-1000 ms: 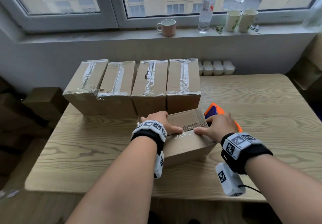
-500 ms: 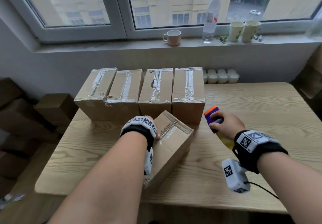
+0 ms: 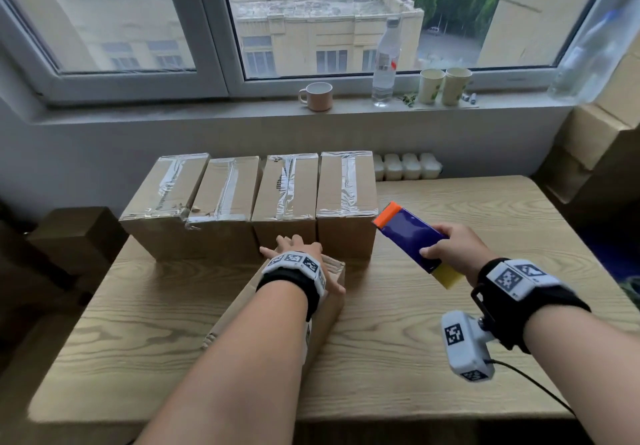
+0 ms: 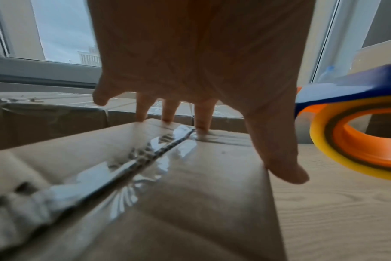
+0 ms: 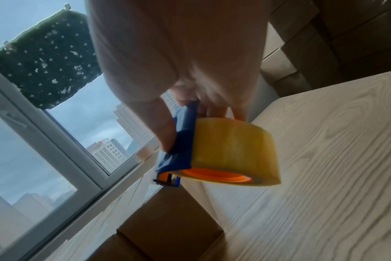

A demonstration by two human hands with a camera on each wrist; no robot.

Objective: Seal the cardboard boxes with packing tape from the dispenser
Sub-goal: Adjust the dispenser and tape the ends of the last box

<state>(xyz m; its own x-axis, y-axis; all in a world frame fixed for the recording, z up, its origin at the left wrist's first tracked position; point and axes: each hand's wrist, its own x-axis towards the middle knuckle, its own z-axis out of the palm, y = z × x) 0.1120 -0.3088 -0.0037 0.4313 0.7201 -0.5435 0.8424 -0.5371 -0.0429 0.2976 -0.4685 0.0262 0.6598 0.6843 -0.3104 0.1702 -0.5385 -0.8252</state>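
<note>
A cardboard box lies lengthwise on the wooden table in front of me, mostly hidden under my left forearm. My left hand rests flat on its top, fingers straight and spread; in the left wrist view the fingertips press the far edge, and a strip of clear tape runs along the box's centre seam. My right hand grips the blue and orange tape dispenser with its yellow roll, held above the table right of the box.
Several taped boxes stand in a row at the table's far left. White containers sit behind them. A mug, a bottle and two paper cups stand on the windowsill. More cardboard boxes are stacked at the right.
The box has been turned from crosswise to lengthwise under my left hand. My right hand left the box, took the dispenser off the table and lifted it.
</note>
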